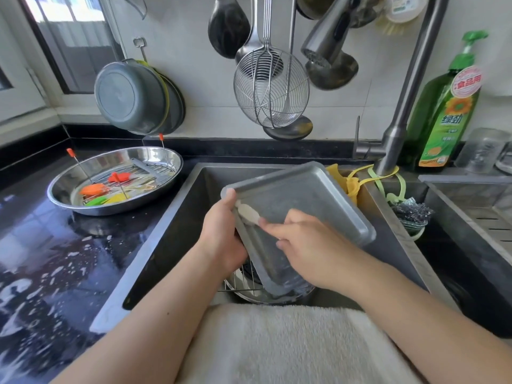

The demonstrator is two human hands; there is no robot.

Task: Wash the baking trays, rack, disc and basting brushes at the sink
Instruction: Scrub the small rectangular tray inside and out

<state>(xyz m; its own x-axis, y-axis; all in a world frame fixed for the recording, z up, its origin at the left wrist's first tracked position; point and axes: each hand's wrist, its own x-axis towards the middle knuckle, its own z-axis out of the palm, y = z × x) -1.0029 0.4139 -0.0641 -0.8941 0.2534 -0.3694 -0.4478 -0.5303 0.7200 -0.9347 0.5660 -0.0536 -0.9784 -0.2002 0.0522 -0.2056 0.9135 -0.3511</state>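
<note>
- Two hands over the sink point(177, 217): left hand point(221, 239) grasps the tilted baking tray point(304, 200) by its edge.
- Right hand point(307, 245) presses a pale scrubber point(248, 213) against the tray; fingers curled around it.

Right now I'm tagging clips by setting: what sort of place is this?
Most likely a home kitchen: a sink with faucet, ladles and a wire skimmer hung on the wall, and a dish soap bottle.
</note>
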